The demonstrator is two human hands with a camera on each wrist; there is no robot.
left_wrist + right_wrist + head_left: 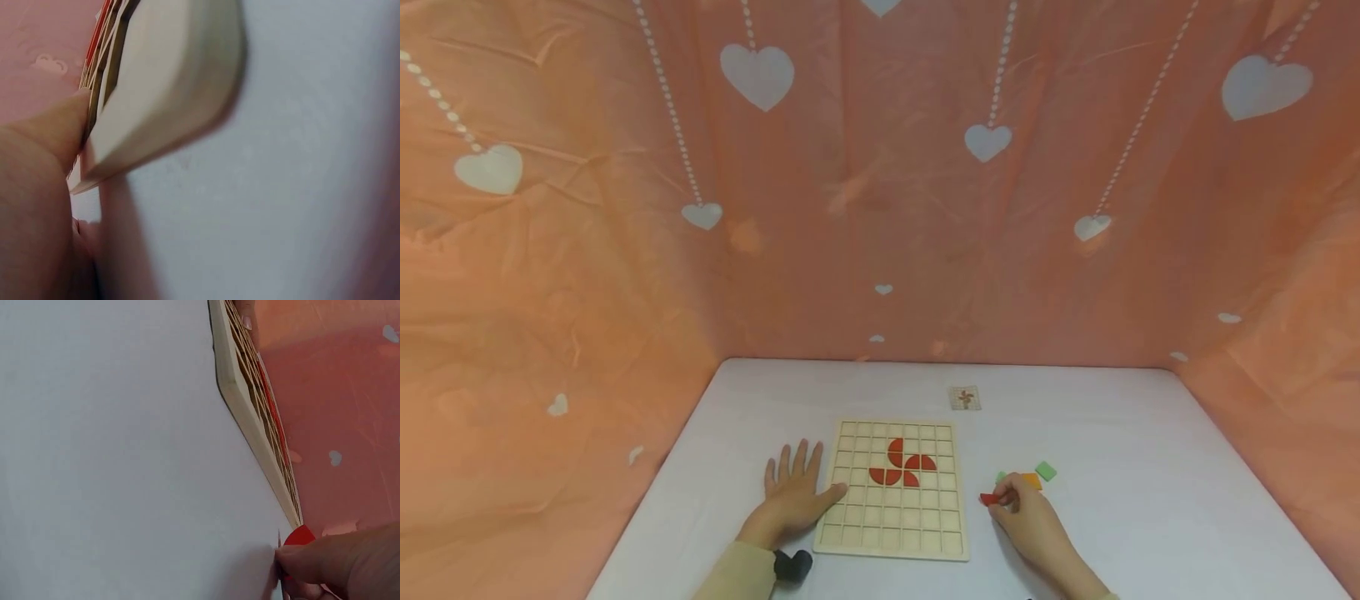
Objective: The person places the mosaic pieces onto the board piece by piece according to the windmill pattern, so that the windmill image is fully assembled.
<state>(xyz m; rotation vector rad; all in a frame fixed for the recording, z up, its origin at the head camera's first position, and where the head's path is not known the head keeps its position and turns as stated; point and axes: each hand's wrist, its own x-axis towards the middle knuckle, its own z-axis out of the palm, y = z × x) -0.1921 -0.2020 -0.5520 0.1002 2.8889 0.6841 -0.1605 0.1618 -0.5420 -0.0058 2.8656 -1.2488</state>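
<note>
A wooden grid board (891,540) lies flat on the white table, with several red quarter-circle pieces (896,452) set in a pinwheel around its middle. My left hand (796,498) rests at the board's left side, fingers spread on the table and thumb over the rim; the left wrist view shows that thumb (56,128) against the board's edge (181,94). To the right of the board, my right hand (1032,518) pinches a red piece (988,499) between thumb and fingertips. The right wrist view shows this red piece (300,535) partly covered by the fingers.
Just beyond my right hand lie an orange piece (1033,481) and a green piece (1047,472), with another green piece (1001,477) partly hidden. A small pattern card (965,398) showing a pinwheel lies behind the board. An orange curtain (880,208) with hearts surrounds the table.
</note>
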